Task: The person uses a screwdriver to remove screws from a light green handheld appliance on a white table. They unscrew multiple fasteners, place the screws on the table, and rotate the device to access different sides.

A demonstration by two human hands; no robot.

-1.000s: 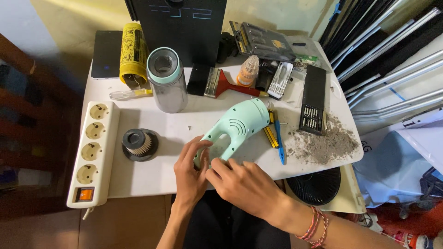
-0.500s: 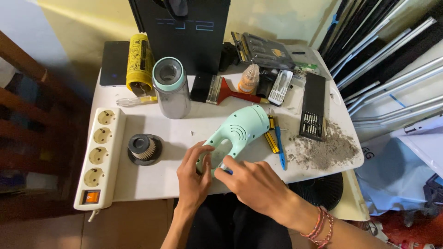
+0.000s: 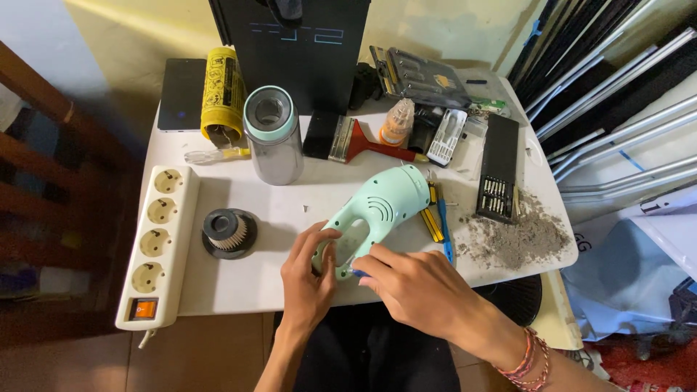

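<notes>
White tabletop (image 3: 239, 287): your left hand (image 3: 308, 279) curls around the mint handheld vacuum's (image 3: 374, 210) near handle at table centre; your right hand (image 3: 417, 287) pinches a mostly hidden blue tool (image 3: 357, 273) against it.

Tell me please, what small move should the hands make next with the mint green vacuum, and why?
Probably keep the left hand steady on the handle of the vacuum and turn the blue tool in the right hand. The tool's tip seems to sit against the handle, and the vacuum lies flat on the table, so it should not slip. Whether a screw sits there cannot be seen.
</notes>
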